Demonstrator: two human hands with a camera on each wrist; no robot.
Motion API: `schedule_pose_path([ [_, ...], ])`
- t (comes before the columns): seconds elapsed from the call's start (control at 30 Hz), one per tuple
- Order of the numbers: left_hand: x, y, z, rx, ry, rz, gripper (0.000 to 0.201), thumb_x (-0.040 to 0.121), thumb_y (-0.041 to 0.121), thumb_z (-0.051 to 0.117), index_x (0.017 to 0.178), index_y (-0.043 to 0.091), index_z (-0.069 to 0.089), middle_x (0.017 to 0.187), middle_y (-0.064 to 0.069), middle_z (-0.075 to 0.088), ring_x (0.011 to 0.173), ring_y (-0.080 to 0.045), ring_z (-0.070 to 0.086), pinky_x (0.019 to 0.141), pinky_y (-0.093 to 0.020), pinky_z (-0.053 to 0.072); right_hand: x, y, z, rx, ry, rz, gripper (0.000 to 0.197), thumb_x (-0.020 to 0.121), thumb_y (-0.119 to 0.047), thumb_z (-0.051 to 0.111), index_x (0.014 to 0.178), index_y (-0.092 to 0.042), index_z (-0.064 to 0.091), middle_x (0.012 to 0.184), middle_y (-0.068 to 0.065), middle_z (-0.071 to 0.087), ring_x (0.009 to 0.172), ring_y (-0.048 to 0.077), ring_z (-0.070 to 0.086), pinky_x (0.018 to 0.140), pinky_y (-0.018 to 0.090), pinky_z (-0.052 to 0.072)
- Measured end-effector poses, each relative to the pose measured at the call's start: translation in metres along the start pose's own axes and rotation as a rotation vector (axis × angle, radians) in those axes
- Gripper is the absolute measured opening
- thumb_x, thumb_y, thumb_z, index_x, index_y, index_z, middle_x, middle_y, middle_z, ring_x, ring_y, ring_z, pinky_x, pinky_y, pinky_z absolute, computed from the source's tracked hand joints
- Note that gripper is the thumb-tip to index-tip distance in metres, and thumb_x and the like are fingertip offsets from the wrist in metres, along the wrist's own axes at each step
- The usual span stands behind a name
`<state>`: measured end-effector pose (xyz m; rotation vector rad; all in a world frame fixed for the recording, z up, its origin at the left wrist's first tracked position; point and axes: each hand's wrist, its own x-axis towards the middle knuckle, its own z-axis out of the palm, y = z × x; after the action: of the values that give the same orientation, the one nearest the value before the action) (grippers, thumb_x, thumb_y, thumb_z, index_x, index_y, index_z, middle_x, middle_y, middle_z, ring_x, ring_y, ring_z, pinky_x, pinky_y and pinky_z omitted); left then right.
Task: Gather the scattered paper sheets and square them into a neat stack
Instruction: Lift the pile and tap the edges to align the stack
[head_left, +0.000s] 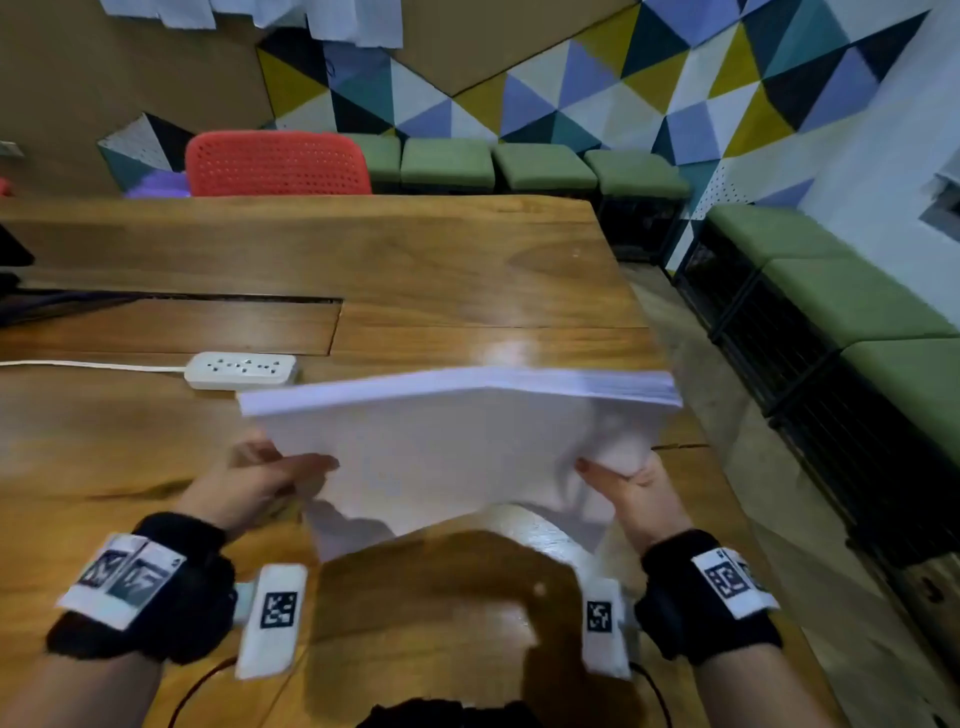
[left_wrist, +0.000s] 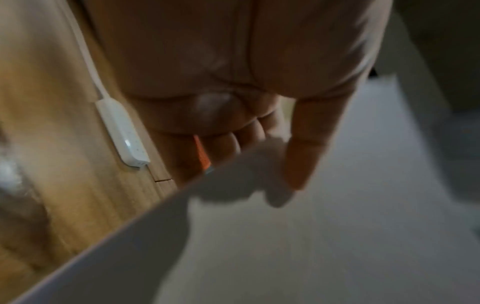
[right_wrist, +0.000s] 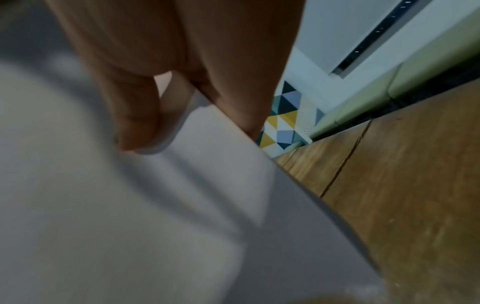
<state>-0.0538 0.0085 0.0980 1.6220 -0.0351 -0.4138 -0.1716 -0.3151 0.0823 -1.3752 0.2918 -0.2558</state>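
Note:
A thick stack of white paper sheets (head_left: 457, 447) hangs lifted above the wooden table (head_left: 415, 270), tilted so its fanned top edge faces away from me. My left hand (head_left: 260, 478) grips the stack's left side, thumb lying across the front sheet. My right hand (head_left: 631, 491) grips the right side, thumb on the front and the sheets crumpled there. In the left wrist view the thumb (left_wrist: 309, 148) presses on the paper (left_wrist: 311, 236). In the right wrist view fingers (right_wrist: 135, 115) pinch the paper (right_wrist: 130, 205). The lower edge curls up unevenly.
A white power strip (head_left: 241, 370) with its cord lies on the table just left of the stack, also visible as the power strip (left_wrist: 122, 133). A red chair (head_left: 278, 163) stands behind the table. Green benches (head_left: 545, 169) line the wall; the table's right edge drops to the floor.

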Motion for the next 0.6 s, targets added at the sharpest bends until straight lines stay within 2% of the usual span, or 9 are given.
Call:
schedule_pose_path([
  [0.03,-0.002,-0.001,0.008,0.065,0.075,0.014,0.012,0.072,0.007,0.074,0.072,0.0,0.065,0.056,-0.001,0.07,0.062,-0.017,0.063,0.053,-0.022,0.049,0.0,0.007,0.002,-0.029,0.034,0.01,0.016,0.076,0.0,0.067,0.088,-0.011,0.066,0.07,-0.014,0.075,0.069,0.0,0.069,0.061,0.013,0.052],
  [0.07,0.001,-0.011,0.011,0.092,0.115,0.035,0.006,0.077,0.001,0.068,0.071,0.002,0.065,0.058,-0.003,0.071,0.065,-0.017,0.063,0.058,-0.025,0.048,-0.001,0.015,0.006,-0.062,0.069,0.036,0.018,0.076,0.003,0.065,0.085,-0.013,0.066,0.067,-0.015,0.074,0.065,-0.001,0.068,0.059,0.015,0.052],
  [0.1,0.001,-0.019,0.015,0.102,0.136,0.047,0.011,0.08,-0.003,0.064,0.072,0.005,0.066,0.062,-0.005,0.072,0.066,-0.017,0.062,0.061,-0.027,0.048,-0.002,0.023,0.008,-0.1,0.102,0.07,0.018,0.074,0.003,0.066,0.082,-0.013,0.066,0.064,-0.014,0.073,0.062,-0.001,0.067,0.058,0.017,0.053],
  [0.17,-0.003,-0.034,0.021,0.136,0.099,0.046,0.02,0.082,-0.005,0.06,0.073,0.011,0.066,0.064,0.003,0.072,0.066,-0.013,0.063,0.066,-0.029,0.05,-0.007,0.041,0.01,-0.181,0.165,0.125,0.023,0.078,0.009,0.064,0.074,-0.013,0.065,0.056,-0.01,0.07,0.057,0.003,0.066,0.054,0.02,0.052],
  [0.23,-0.008,-0.043,0.03,0.156,0.078,0.004,0.021,0.082,-0.005,0.06,0.078,0.015,0.064,0.07,0.005,0.071,0.074,-0.014,0.062,0.072,-0.029,0.051,-0.011,0.055,0.005,-0.252,0.213,0.177,0.022,0.079,0.008,0.064,0.074,-0.013,0.064,0.064,-0.004,0.069,0.067,0.017,0.065,0.059,0.026,0.051],
  [0.3,-0.009,-0.048,0.035,0.125,0.1,-0.02,0.022,0.08,-0.005,0.062,0.079,0.017,0.062,0.081,-0.004,0.067,0.082,-0.021,0.059,0.081,-0.035,0.045,-0.014,0.056,0.004,-0.286,0.219,0.198,0.019,0.078,0.007,0.066,0.082,-0.011,0.062,0.075,0.003,0.066,0.077,0.025,0.061,0.067,0.031,0.049],
  [0.37,-0.008,-0.044,0.038,0.107,0.12,-0.005,0.022,0.08,-0.002,0.064,0.08,0.019,0.061,0.086,-0.007,0.064,0.086,-0.026,0.057,0.085,-0.038,0.045,-0.014,0.052,0.003,-0.306,0.215,0.188,0.022,0.078,0.006,0.067,0.078,-0.015,0.061,0.077,0.002,0.064,0.075,0.022,0.06,0.07,0.033,0.048],
  [0.47,-0.008,-0.037,0.041,0.076,0.135,0.02,0.026,0.081,-0.002,0.062,0.082,0.023,0.058,0.084,-0.006,0.061,0.085,-0.022,0.055,0.081,-0.034,0.044,-0.015,0.046,0.006,-0.302,0.231,0.184,0.027,0.079,0.006,0.066,0.075,-0.02,0.06,0.077,0.002,0.065,0.073,0.018,0.061,0.073,0.039,0.05],
  [0.6,-0.008,-0.044,0.041,0.143,0.122,-0.016,0.017,0.082,0.001,0.063,0.091,0.014,0.06,0.092,-0.01,0.062,0.102,-0.032,0.054,0.09,-0.041,0.043,-0.015,0.053,0.007,-0.371,0.258,0.241,0.023,0.079,0.001,0.067,0.071,-0.019,0.06,0.076,0.004,0.065,0.081,0.029,0.062,0.082,0.048,0.051],
])
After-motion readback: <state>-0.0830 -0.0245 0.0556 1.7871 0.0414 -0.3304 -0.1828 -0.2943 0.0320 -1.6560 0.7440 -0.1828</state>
